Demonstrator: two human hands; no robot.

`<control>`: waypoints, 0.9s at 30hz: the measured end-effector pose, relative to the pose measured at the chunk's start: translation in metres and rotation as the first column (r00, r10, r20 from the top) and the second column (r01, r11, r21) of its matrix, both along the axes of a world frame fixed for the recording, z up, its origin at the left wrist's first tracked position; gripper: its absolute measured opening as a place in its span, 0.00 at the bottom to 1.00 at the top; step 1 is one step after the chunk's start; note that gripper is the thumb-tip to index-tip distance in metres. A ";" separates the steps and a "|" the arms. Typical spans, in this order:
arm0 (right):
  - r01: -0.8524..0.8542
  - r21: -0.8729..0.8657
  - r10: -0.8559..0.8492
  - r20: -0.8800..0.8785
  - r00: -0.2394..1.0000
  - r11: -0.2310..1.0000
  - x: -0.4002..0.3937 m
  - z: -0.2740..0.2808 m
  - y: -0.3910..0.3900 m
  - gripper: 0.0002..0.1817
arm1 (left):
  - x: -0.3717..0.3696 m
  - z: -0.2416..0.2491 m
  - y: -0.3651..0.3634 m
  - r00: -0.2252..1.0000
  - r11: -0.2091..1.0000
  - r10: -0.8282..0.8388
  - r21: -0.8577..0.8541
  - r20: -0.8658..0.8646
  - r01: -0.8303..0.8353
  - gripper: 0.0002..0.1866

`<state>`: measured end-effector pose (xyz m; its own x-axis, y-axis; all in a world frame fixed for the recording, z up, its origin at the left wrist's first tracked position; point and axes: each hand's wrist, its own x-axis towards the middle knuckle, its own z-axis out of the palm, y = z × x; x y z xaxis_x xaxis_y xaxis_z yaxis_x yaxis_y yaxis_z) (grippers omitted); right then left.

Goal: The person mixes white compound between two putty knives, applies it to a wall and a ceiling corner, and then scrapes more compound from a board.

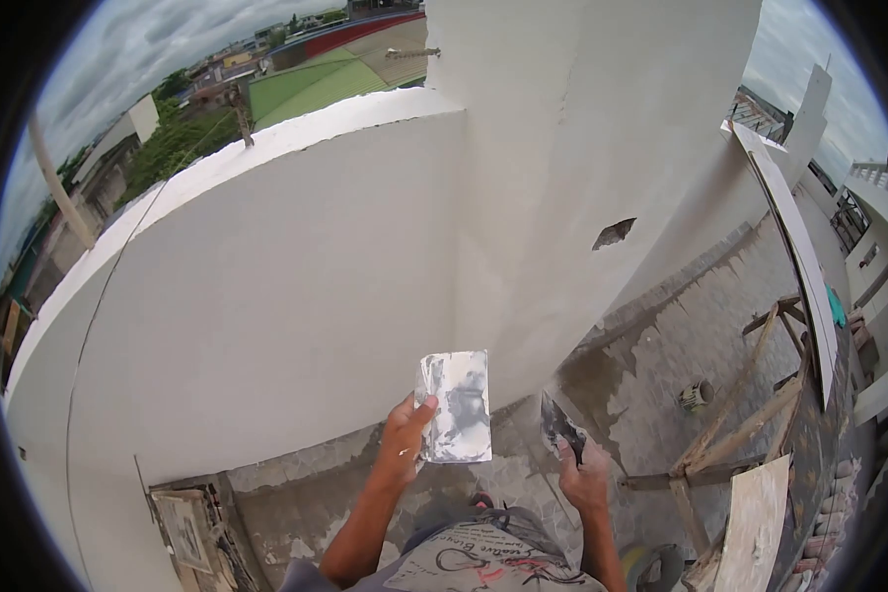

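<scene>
My left hand [402, 439] is closed on the left edge of a rectangular putty board [461, 407], its thumb lying over the near face. The board is white, with grey smears across it. In my right hand [584, 476] is a putty knife [556, 418] with a dark, pale-smeared surface, its tip pointing up and away from me. The two tools are apart. Past them stands a white wall [276, 286] that meets a taller white pillar [523, 178]; neither tool visibly touches them.
The pillar has a dark hole [614, 234]. At right stand a wooden trestle [701, 454], a long white panel [789, 227] and a loose board [755, 523]. A bucket [696, 397] sits on the stained floor [651, 335]. A framed piece [183, 533] leans lower left.
</scene>
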<state>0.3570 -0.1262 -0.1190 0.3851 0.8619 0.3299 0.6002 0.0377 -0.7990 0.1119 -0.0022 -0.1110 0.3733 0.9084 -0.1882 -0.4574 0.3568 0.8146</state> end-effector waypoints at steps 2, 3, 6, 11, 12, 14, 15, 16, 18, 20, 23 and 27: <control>-0.004 -0.072 0.000 -0.052 0.999 0.997 0.000 -0.010 -0.005 0.10 | 0.001 -0.004 0.001 1.000 1.000 -0.001 -0.012 0.007 0.001 0.23; -0.008 -0.075 0.002 -0.080 0.997 0.997 0.000 -0.011 -0.007 0.10 | 0.000 -0.005 0.001 1.000 1.000 -0.009 -0.017 0.016 0.009 0.23; 0.014 -0.087 -0.027 -0.158 0.987 0.996 -0.003 -0.015 -0.014 0.10 | -0.001 -0.008 0.003 0.999 0.999 -0.035 -0.033 0.008 0.036 0.23; 0.155 -0.135 -0.195 -0.368 0.909 0.979 -0.007 -0.030 -0.033 0.10 | -0.006 -0.009 0.011 0.994 0.994 -0.106 0.001 -0.014 0.106 0.24; 0.153 -0.076 -0.169 -0.545 0.821 0.985 -0.009 -0.035 -0.035 0.10 | -0.005 -0.007 0.012 0.993 0.993 -0.118 0.009 -0.032 0.118 0.23; 0.229 0.038 -0.096 -0.832 0.547 0.973 -0.015 -0.035 -0.035 0.10 | -0.008 -0.001 0.017 0.987 0.989 -0.150 -0.001 -0.061 0.150 0.23; 0.229 0.029 -0.083 -0.883 0.462 0.973 -0.024 -0.026 -0.035 0.11 | -0.011 0.000 0.022 0.982 0.985 -0.175 -0.022 -0.068 0.174 0.22; 0.243 0.029 -0.066 -0.924 0.377 0.970 -0.030 -0.016 -0.032 0.11 | -0.013 -0.002 0.025 0.975 0.977 -0.209 -0.042 -0.070 0.207 0.22; 0.286 0.054 -0.031 -0.958 0.284 0.957 -0.046 -0.005 -0.029 0.12 | -0.014 -0.011 0.029 0.976 0.975 -0.216 -0.063 -0.025 0.214 0.21; 0.351 0.057 -0.021 -0.977 0.214 0.935 -0.054 0.000 -0.027 0.13 | -0.007 -0.007 0.026 0.975 0.972 -0.220 -0.081 -0.007 0.219 0.23; 0.529 0.096 0.032 -0.991 0.129 0.843 -0.071 -0.002 -0.026 0.14 | 0.005 -0.015 0.016 0.945 0.942 -0.326 -0.086 0.007 0.325 0.28; 0.679 0.098 0.054 -0.995 0.085 0.728 -0.089 -0.005 -0.027 0.14 | 0.027 -0.012 -0.013 0.889 0.884 -0.458 -0.096 0.022 0.458 0.32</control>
